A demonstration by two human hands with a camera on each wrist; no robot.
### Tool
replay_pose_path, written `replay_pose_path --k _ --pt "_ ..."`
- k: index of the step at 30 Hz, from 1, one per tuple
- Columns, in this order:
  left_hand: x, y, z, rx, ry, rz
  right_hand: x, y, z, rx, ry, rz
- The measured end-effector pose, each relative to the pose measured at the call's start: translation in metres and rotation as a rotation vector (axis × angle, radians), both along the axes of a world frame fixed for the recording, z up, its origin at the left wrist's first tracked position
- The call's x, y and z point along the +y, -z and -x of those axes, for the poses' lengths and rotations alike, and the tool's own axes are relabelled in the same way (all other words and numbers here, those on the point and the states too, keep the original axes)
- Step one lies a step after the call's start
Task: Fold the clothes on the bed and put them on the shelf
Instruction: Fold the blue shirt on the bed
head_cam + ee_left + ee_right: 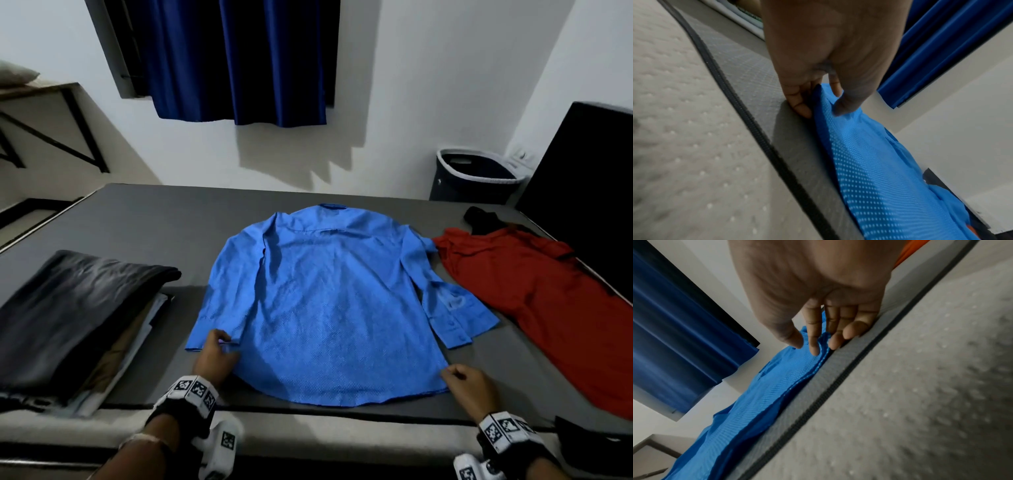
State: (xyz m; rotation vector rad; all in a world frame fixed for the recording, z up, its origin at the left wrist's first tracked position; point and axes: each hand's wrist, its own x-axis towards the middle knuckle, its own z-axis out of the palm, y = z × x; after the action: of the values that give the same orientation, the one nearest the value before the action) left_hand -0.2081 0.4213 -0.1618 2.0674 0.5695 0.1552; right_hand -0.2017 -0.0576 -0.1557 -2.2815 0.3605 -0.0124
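Observation:
A blue dotted shirt (329, 301) lies spread flat, back up and collar at the far side, in the middle of the grey bed (137, 219). Its sleeves lie along its sides. My left hand (215, 353) pinches the near left hem corner beside the left cuff. In the left wrist view the thumb lies on top of the shirt (879, 178), and the left hand (824, 110) has its fingers at the fabric's edge. My right hand (459, 377) holds the near right hem corner. In the right wrist view the right hand (816, 345) has thumb and forefinger on the shirt (760, 402).
A stack of folded clothes (68, 318) sits on the bed's left. A red garment (534, 291) and a small black one (483, 219) lie at the right. A laundry basket (476, 174) stands behind the bed, with a shelf (41, 89) at the far left.

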Motion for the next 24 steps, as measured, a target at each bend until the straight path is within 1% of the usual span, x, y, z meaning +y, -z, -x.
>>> replay_pose_path --k 3,4,6,8,10,13,15,18,21,23,24 --pt "0.004 0.002 -0.003 -0.024 0.024 -0.063 0.004 -0.004 -0.008 -0.022 -0.022 -0.010" --pt "0.007 0.005 -0.002 0.005 0.058 -0.079 0.003 -0.004 -0.009 0.001 -0.046 0.000" --pt "0.014 0.008 0.004 0.138 0.139 -0.114 -0.004 -0.004 -0.011 0.054 -0.095 0.055" --pt "0.023 0.007 0.009 0.234 0.197 -0.152 -0.013 -0.004 -0.010 0.109 -0.140 0.088" --pt "0.028 0.002 0.014 0.297 0.281 -0.172 -0.021 -0.005 -0.007 0.165 -0.171 0.118" --pt "0.033 -0.001 0.021 0.348 0.370 -0.201 -0.029 -0.003 0.000 0.187 -0.171 0.133" --pt "0.034 -0.004 0.026 0.359 0.396 -0.234 -0.028 -0.003 0.007 0.193 -0.178 0.154" --pt "0.034 -0.008 0.028 0.432 0.448 -0.319 -0.029 -0.003 0.015 0.170 -0.178 0.173" --pt "0.036 -0.010 0.027 0.486 0.477 -0.347 -0.031 -0.005 0.020 0.171 -0.185 0.187" --pt "0.035 -0.015 0.027 0.483 0.466 -0.355 -0.031 -0.008 0.021 0.172 -0.168 0.192" --pt "0.034 -0.016 0.026 0.465 0.431 -0.365 -0.030 -0.009 0.021 0.164 -0.154 0.183"
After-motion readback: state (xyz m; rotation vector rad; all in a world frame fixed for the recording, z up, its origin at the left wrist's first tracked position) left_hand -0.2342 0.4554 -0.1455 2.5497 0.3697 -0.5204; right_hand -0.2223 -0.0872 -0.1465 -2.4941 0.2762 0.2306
